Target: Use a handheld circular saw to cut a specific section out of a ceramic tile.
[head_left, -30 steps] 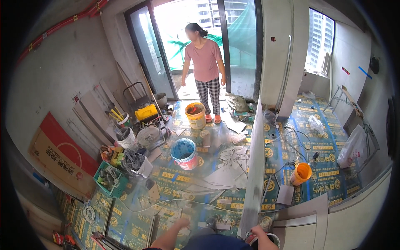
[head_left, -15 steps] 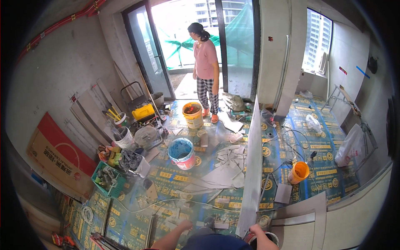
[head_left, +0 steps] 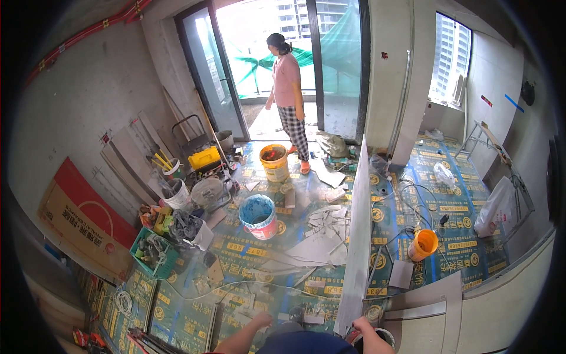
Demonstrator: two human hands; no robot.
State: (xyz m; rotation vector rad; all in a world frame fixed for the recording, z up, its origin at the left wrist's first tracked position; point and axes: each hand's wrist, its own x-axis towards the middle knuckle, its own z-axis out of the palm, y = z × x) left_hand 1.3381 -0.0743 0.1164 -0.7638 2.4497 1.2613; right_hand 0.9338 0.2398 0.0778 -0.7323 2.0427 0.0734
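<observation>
- I have my right hand (head_left: 361,324) gripping the lower edge of a tall grey tile panel (head_left: 356,236) that stands on edge, rising up and away from that hand.
- My left hand (head_left: 262,320) hangs off to the panel's left, above the covered floor (head_left: 247,277); I cannot tell whether it is open or closed.
- I judge this to be the lifting or steadying step: the next move calls for the left hand to take the panel's other edge, keeping it upright and clear of the broken tile pieces (head_left: 327,221) ahead.
- A blue bucket (head_left: 257,216) sits well ahead of my left hand, an orange bucket (head_left: 423,244) ahead-right of my right.
- Compared with half a second ago, the person by the door (head_left: 288,100) has turned side-on; the panel stands as before.
</observation>
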